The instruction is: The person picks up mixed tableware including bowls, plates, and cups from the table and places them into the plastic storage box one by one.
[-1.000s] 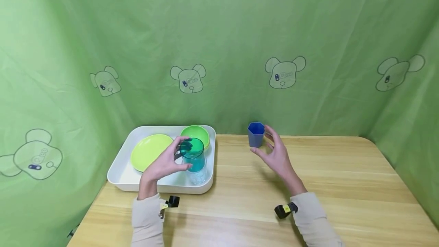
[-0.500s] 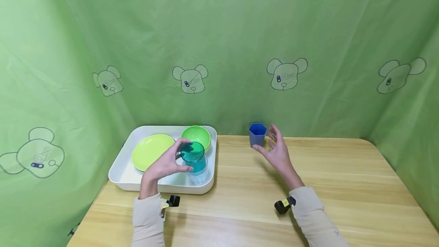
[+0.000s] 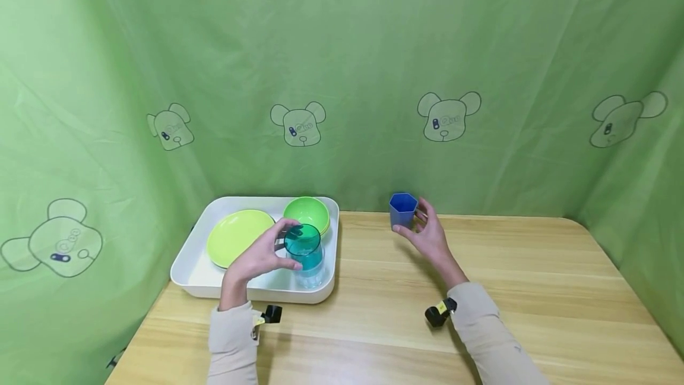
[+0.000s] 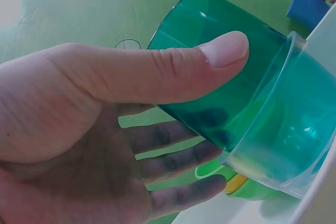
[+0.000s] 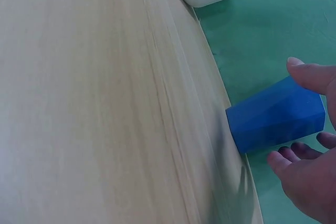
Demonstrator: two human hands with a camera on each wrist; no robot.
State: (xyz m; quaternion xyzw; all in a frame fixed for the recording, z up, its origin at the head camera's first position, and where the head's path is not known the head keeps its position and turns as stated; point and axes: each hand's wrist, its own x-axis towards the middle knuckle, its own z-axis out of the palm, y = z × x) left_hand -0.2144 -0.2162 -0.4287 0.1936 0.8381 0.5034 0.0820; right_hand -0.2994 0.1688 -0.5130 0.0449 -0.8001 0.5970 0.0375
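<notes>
My left hand (image 3: 262, 257) holds a transparent teal cup (image 3: 303, 244) at the tray's right side, thumb on the near side and fingers on the far side. In the left wrist view the teal cup's lower part sits inside a clear cup (image 4: 265, 169). One fingertip shows through the teal wall. My right hand (image 3: 431, 236) is around the right side of a blue hexagonal cup (image 3: 402, 217), which stands upright near the table's back edge. In the right wrist view the thumb overlaps the blue cup (image 5: 278, 116), while the other fingertips lie close beside it; firm contact is unclear.
A white tray (image 3: 200, 278) on the left holds a yellow-green plate (image 3: 237, 236) and a green bowl (image 3: 312, 210), with something yellow under the bowl. The wooden table (image 3: 507, 290) is bounded by a green curtain (image 3: 363, 159) behind and at the sides.
The teal cup has sunk a little deeper into the clear cup, with my left hand following. My right hand's fingers spread away from the blue cup, then came closer to it again.
</notes>
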